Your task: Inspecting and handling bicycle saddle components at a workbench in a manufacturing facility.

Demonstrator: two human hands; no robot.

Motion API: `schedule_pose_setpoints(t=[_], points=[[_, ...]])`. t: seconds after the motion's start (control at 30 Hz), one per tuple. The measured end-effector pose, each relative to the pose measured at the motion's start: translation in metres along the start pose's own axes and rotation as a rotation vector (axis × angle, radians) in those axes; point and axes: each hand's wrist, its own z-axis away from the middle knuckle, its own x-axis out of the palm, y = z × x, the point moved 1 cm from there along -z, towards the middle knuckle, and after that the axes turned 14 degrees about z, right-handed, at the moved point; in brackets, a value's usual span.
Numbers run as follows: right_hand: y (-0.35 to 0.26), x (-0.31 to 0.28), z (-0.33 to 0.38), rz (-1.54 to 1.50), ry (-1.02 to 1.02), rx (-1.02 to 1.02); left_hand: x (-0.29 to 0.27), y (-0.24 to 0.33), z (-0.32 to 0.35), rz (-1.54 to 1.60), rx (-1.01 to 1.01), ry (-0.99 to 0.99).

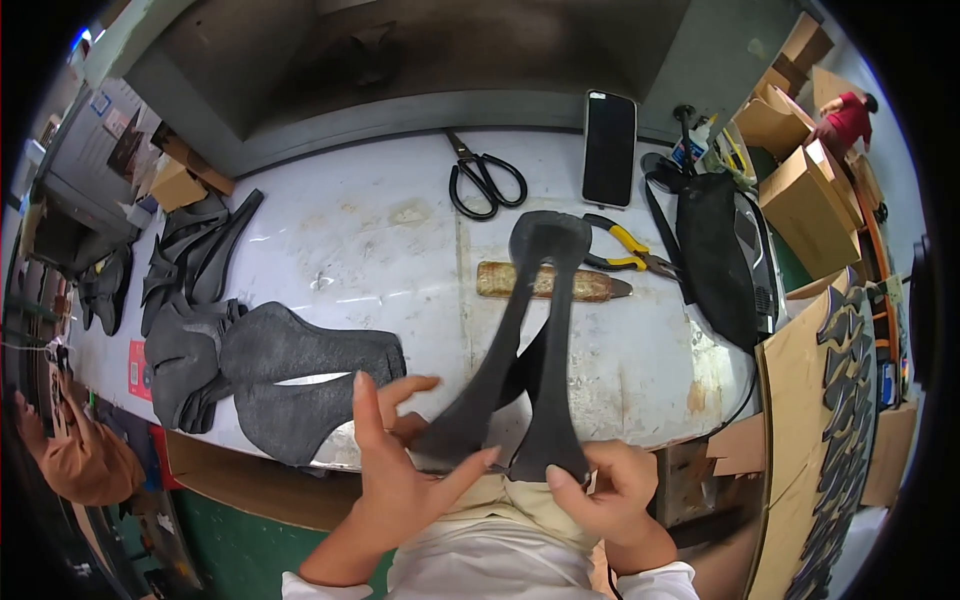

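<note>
A dark grey, wishbone-shaped piece of soft sheet material [565, 375] stands up before me, its two long legs joined at a rounded far end. My right hand [615, 490] grips the near end of its right leg, thumb in front and fingers curled behind. My left hand [395, 480] is spread beside the left leg, index finger raised, with the thumb reaching across the leg's lower edge. Whether that thumb presses on it, I cannot tell. Left of my hands lie flat dark grey pieces with a central slit [270, 355], partly overlapping a stack of similar pieces [185, 360].
On the white table [350, 240] lie black-handled scissors [487, 180], a phone [609, 150], yellow-handled pliers [625, 250], a worn wooden-looking tool [600, 287] and a black pouch [715, 260]. More dark strips [205, 250] sit left. Cardboard boxes [810, 210] stand right. Two people are farther off.
</note>
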Motion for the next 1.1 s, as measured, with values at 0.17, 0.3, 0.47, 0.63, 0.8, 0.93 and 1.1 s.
schedule_pose_setpoints(t=[0.17,0.3,0.47,0.63,0.8,0.93,1.1], points=[[-0.022,0.004,-0.008,0.256,-0.186,-0.261,-0.001,0.001,-0.009,-0.406,0.047,-0.230],[-0.028,0.003,-0.005,-0.235,-0.094,-0.678,-0.013,-0.023,0.001,1.589,-0.564,0.144],[-0.028,0.010,-0.012,-0.302,-0.325,-0.198,0.009,-0.036,0.015,1.382,-0.415,-0.193],[-0.037,0.009,-0.022,-0.217,-0.422,-0.065,0.005,-0.011,0.024,1.049,-0.577,-0.048],[-0.038,0.020,-0.025,-0.111,-0.149,0.035,0.004,-0.014,0.034,1.039,-0.727,-0.197],[-0.040,0.020,-0.027,0.018,-0.087,-0.102,-0.004,-0.006,0.029,1.132,-0.879,-0.310],[-0.032,0.019,-0.029,-0.097,-0.109,-0.063,0.012,0.023,0.023,1.032,-0.862,-0.094]])
